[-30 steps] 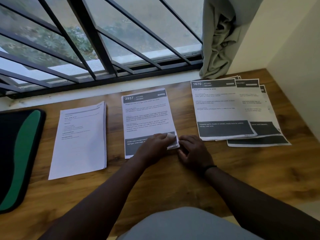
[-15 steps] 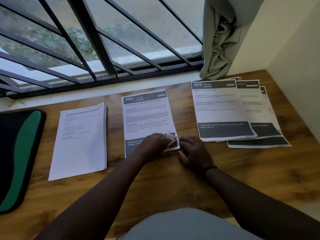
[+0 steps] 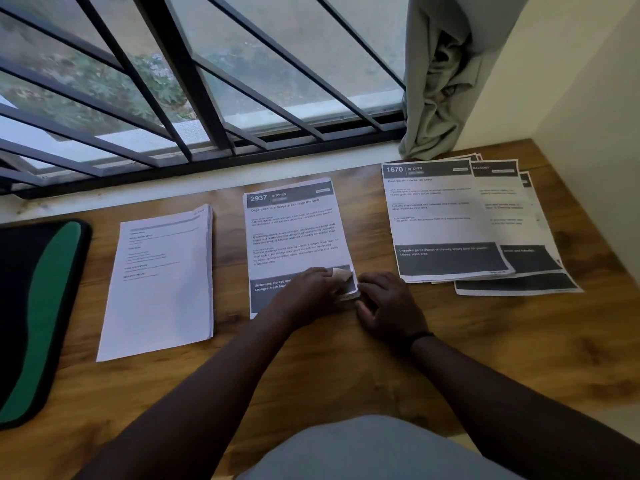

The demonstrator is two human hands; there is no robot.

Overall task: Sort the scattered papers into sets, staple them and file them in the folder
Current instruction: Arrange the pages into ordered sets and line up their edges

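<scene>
Three paper groups lie on the wooden desk (image 3: pixel 485 341). A plain white stack (image 3: pixel 159 282) is on the left, a stack headed "2937 KITCHEN" (image 3: pixel 294 230) in the middle, and several fanned sheets headed "1670" (image 3: pixel 450 216) on the right. My left hand (image 3: pixel 308 292) pinches the middle stack's lower right corner and has its top sheet curled up. My right hand (image 3: pixel 388 306) lies beside that corner, its curled fingers and thumb holding the stack's edge. A black and green folder (image 3: pixel 34 306) lies at the far left. No stapler is in view.
A barred window (image 3: pixel 207 98) with a white sill runs along the back of the desk. A bunched grey curtain (image 3: pixel 436 81) hangs at the back right, above the fanned sheets. A cream wall (image 3: pixel 588 133) closes the right side.
My left hand has peeled the top sheet's lower right corner up from flat. My right hand has stayed at the stack's corner.
</scene>
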